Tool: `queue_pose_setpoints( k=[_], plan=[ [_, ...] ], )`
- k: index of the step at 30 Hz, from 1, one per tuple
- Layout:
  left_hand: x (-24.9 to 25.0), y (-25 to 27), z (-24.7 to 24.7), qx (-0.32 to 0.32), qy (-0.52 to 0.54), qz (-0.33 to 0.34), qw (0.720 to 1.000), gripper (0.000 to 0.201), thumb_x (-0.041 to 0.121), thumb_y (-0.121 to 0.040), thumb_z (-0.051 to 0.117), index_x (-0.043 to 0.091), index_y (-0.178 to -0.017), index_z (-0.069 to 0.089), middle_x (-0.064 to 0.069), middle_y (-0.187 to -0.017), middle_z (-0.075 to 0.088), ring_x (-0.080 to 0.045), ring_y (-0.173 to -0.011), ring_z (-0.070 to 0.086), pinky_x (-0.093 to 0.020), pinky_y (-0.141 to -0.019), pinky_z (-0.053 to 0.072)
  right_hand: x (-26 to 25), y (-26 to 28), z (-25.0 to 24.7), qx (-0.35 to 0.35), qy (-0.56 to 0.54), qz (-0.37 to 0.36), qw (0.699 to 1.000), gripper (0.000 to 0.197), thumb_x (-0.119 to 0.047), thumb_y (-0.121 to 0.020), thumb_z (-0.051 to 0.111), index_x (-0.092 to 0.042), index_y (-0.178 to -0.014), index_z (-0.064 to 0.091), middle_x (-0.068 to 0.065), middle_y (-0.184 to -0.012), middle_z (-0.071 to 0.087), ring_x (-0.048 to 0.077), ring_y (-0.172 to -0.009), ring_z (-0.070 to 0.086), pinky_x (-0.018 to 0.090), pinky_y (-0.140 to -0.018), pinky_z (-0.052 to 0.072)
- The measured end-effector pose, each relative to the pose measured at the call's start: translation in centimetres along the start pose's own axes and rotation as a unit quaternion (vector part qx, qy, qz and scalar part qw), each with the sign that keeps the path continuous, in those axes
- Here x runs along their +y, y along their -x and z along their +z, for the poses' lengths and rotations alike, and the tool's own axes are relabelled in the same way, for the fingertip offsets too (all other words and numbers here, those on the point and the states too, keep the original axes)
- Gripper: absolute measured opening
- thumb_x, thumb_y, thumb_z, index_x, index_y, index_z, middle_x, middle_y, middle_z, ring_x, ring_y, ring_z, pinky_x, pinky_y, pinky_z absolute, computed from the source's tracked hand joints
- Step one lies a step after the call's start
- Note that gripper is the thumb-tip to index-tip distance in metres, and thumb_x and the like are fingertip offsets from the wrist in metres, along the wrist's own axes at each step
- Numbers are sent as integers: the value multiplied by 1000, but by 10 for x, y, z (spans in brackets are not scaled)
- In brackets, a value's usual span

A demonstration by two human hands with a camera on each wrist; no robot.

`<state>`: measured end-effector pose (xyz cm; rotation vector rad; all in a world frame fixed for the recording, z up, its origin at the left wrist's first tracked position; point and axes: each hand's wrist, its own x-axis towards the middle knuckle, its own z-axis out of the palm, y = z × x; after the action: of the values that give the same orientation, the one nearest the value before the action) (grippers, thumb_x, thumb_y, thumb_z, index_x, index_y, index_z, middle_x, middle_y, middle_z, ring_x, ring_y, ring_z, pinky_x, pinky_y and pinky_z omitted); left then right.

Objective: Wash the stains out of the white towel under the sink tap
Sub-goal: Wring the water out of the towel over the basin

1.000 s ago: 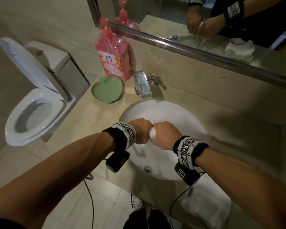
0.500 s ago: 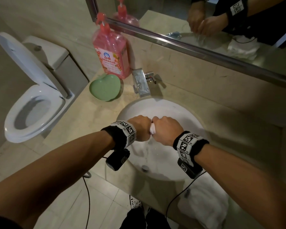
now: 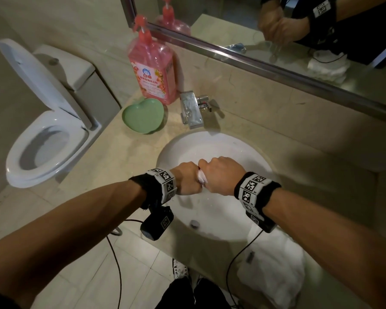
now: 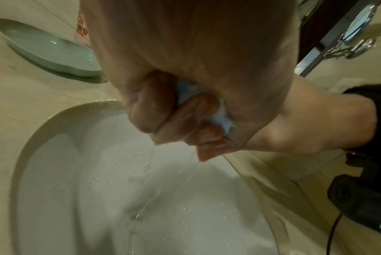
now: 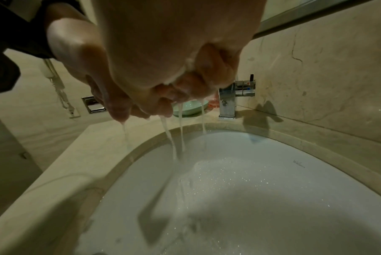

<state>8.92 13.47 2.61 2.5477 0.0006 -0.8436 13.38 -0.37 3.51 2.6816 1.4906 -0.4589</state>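
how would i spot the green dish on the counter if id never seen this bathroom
Start at the white sink basin set into the beige counter, then go to the chrome tap behind it. Just left of the tap, in front of the tall pink soap bottle, lies the green dish. It is the only heart-shaped, pale green, shallow thing there.

I'm in a bathroom: a white toilet (image 3: 47, 139) with its lid up stands beside a beige stone counter (image 3: 125, 157) with a sunken round sink (image 3: 232, 148). A chrome tap (image 3: 191, 110), pink soap bottle (image 3: 153, 70) and wall mirror (image 3: 265, 23) sit behind it.
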Motion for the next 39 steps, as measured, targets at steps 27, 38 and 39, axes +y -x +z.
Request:
queue_pose_setpoints(
  k=[27,38,39],
  plan=[
    [0,69,-73,132,61,118,982,58,39,-80,77,13,-122,48,-4,-111,64,-23,-92,62,-37,-79,51,-4,38,-78,161,-538,172,810,25,-18,-86,79,-20,-108,67,4,-101,69,18,-85,68,40,-72,61],
    [14,69,-62,97,296,159,937,34,56,-64,64,34,-90,60,-3,-94,69,-28,-90,68,-50,-81,56,-19,56,-75,260,-600,222,724,41,-16,-71,91,-27,-100,63,1,-98,71,11,-73,68,24,-58,54],
    [17,69,-59,99,317,162,929,37,55,-65,63,34,-96,59,-6,-101,68,-32,-96,67,-53,-85,54,-19,57,-72,271,-593,232,722,41,-18,-71,91,-28,-100,64,1,-94,72,10,-70,67,24,-57,54]
  ],
)
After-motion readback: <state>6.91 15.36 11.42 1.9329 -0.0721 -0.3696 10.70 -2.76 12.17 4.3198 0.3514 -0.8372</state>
